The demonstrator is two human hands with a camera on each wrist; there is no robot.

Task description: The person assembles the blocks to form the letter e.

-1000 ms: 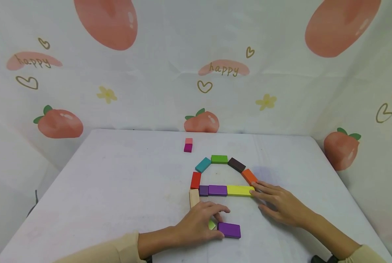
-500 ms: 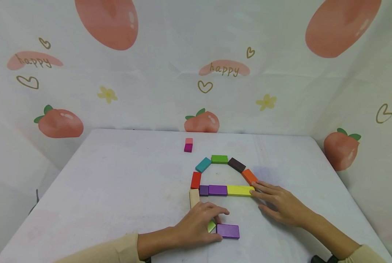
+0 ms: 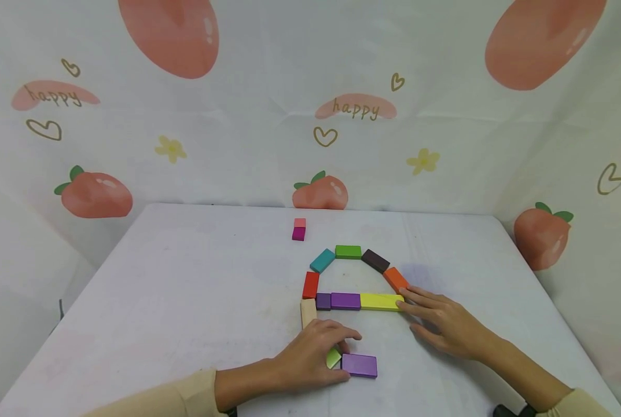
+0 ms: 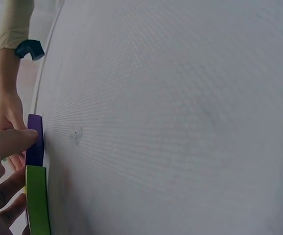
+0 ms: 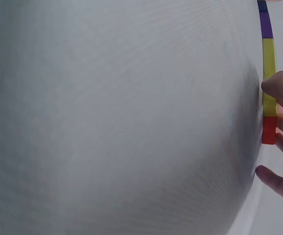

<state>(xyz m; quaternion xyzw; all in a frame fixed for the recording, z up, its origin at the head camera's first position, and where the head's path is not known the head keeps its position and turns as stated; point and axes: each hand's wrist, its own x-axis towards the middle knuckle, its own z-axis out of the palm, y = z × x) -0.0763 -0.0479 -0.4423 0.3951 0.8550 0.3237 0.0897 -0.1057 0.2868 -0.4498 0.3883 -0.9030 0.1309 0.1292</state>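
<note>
My left hand (image 3: 309, 356) pinches the left end of a flat purple block (image 3: 361, 366), its thumb along the near edge. Against that block's left end sits a light green block (image 3: 333, 358), partly under the hand; the left wrist view shows its green side (image 4: 37, 200) meeting the purple one. A beige block (image 3: 308, 313) runs beneath the same hand. With fingers extended, my right hand (image 3: 448, 324) touches the right end of a yellow block (image 3: 378, 302) and the lower end of an orange block (image 3: 396, 279).
Red (image 3: 311, 285), teal (image 3: 323, 260), green (image 3: 348, 252) and dark brown (image 3: 375, 260) blocks form an arch. Dark purple (image 3: 323, 301) and purple (image 3: 345, 301) blocks continue the yellow row. Pink (image 3: 300, 223) and magenta (image 3: 298, 234) blocks lie farther back on the white table (image 3: 195, 278).
The purple block in my left hand has shifted slightly left, against the light green block, and turned a little straighter. My right hand has stayed in place.
</note>
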